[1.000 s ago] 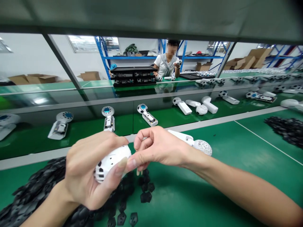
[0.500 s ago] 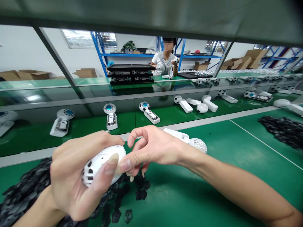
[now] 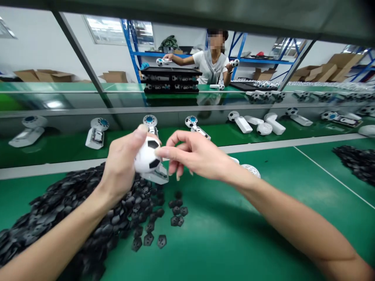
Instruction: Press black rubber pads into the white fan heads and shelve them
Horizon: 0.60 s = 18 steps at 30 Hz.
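Observation:
My left hand (image 3: 121, 160) is wrapped round a white plastic housing (image 3: 143, 158) with a soccer-ball head. Black pentagon patches show on the ball's right side, and a hollow handle shell points down and right below it. The thumb of my right hand (image 3: 187, 152) touches the ball near a black patch. Its other fingers are curled in beside the ball; whether they hold a small piece is hidden. Under my left hand spreads a large pile of black pentagon pieces (image 3: 117, 218), with several loose ones at its right edge.
Another white housing (image 3: 251, 170) lies partly behind my right forearm. Beyond the pale table edge, several ball-headed units (image 3: 96, 132) lie along a green belt. A second black pile (image 3: 356, 162) is at the right. Across the belt a person (image 3: 215, 62) works beside stacked black trays (image 3: 171, 80).
My hands have turned the housing, so black patches and the handle shell now show. My view has shifted, revealing more of the black pile. The person opposite has reached an arm over the trays.

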### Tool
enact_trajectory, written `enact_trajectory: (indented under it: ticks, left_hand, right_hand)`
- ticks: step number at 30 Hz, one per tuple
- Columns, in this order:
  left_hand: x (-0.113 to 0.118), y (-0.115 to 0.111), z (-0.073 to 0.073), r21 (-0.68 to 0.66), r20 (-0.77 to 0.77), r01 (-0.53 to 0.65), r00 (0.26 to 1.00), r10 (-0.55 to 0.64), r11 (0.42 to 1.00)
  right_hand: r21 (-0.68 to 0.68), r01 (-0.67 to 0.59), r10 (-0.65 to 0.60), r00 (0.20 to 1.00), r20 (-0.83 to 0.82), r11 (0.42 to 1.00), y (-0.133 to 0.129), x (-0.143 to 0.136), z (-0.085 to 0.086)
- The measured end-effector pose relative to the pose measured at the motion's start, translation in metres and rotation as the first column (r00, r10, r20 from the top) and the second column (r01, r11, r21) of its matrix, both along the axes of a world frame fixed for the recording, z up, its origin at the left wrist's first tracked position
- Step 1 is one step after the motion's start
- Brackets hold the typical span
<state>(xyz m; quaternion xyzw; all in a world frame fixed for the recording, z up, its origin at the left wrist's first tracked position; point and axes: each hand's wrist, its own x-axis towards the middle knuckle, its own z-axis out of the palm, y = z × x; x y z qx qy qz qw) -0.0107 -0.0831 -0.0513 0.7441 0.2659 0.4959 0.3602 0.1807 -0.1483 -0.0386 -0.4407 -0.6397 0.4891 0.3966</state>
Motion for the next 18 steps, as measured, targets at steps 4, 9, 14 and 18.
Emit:
enact_trajectory:
  ticks: [4,9,14,18]
  left_hand:
    - [0.005,0.029,-0.013,-0.342,0.17,-0.012,0.983,0.074,0.94]
    - [0.002,0.04,-0.018,-0.401,0.161,0.007,0.985,0.063,0.916]
    - [-0.001,0.041,-0.018,-0.432,0.126,0.054,0.992,0.001,0.9]
    - [-0.004,0.042,-0.017,-0.445,0.101,0.049,0.995,-0.004,0.894]
  right_hand:
    - [-0.106,-0.149,0.182,0.76,0.624,0.983,0.008,0.017,-0.01]
    - [-0.037,-0.213,0.142,0.505,0.852,0.976,0.009,0.004,-0.031]
    - [-0.023,-0.283,0.162,0.479,0.863,0.959,0.005,-0.002,-0.035]
    - [0.05,-0.417,0.1,0.33,0.939,0.907,-0.01,-0.002,-0.034]
